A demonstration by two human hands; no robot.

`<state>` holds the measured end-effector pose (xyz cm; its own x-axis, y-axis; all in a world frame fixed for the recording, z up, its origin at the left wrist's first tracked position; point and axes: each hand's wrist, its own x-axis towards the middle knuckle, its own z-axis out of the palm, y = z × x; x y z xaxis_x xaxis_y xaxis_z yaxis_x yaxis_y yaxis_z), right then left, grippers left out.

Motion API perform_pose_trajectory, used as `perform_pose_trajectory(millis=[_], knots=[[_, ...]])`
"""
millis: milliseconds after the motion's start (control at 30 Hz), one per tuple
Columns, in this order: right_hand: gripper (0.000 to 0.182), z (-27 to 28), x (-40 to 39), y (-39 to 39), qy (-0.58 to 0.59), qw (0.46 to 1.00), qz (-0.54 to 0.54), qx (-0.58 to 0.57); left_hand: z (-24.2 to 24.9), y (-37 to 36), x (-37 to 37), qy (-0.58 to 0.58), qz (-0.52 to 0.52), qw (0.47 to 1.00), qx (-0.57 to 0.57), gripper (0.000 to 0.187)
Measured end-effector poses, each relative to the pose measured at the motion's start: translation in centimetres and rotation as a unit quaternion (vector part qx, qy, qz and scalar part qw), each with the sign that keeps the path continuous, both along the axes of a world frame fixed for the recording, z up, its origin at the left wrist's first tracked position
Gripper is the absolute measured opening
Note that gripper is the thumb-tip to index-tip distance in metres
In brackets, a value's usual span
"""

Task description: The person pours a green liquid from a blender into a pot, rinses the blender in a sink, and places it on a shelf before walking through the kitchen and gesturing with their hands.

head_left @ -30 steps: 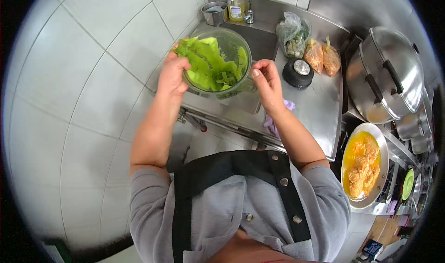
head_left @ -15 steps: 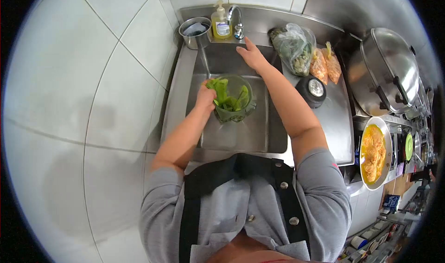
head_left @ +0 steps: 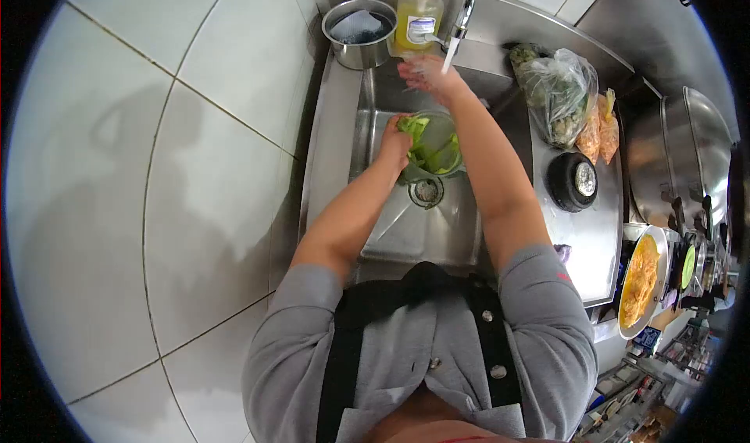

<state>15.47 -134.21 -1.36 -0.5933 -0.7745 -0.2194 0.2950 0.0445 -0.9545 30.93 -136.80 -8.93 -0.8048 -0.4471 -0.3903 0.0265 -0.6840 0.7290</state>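
My left hand (head_left: 397, 140) grips the left rim of a clear pitcher (head_left: 439, 126), with green leaves (head_left: 426, 150) pressed near its fingers. The pitcher is held over the metal sink (head_left: 418, 236), above and behind the drain (head_left: 426, 194). Water runs from the faucet (head_left: 461, 23) onto my right hand (head_left: 431, 76), whose fingers are spread at the back of the sink. Nothing is held in that hand.
Behind the sink are a metal pot (head_left: 359, 37) and a yellow soap bottle (head_left: 418, 17). On the right counter lie bagged greens (head_left: 558, 95), orange bags (head_left: 600, 134) and a black round object (head_left: 572, 181). Farther right are a large pot (head_left: 676, 158) and a pan of food (head_left: 642, 280).
The view has shifted, so the sink area looks nearer. Water now flows from the faucet over my right hand. My left hand still holds the pitcher, now nearer the back of the sink.
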Motion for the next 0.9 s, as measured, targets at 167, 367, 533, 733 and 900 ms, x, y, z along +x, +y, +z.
perform_pose_trajectory(millis=[167, 367, 533, 733, 900], knots=[[0.018, -1.4, 2.4, 4.4, -0.132, 0.979, 0.061, 0.139, -1.3, -0.1, -1.9, 0.017, 0.042, 0.999, 0.017, 0.050], [0.018, -1.1, 2.3, 4.2, 0.200, 0.947, 0.044, 0.246, -2.3, -0.6, -2.6, 0.018, -0.010, 0.999, -0.045, 0.032], [0.016, -1.1, 3.0, 4.9, -0.047, 0.990, 0.034, 0.125, -3.9, -1.7, -3.1, -0.097, 0.003, 0.940, -0.327, 0.028], [0.016, 1.9, 4.5, 5.3, 0.039, 0.972, 0.043, 0.228, 0.9, 2.2, 2.3, -0.196, 0.058, 0.978, 0.047, 0.047], [0.019, -1.8, 2.8, 3.8, 0.262, 0.951, 0.004, 0.163, -1.8, 0.5, 1.2, -0.281, 0.057, 0.908, -0.305, 0.054]])
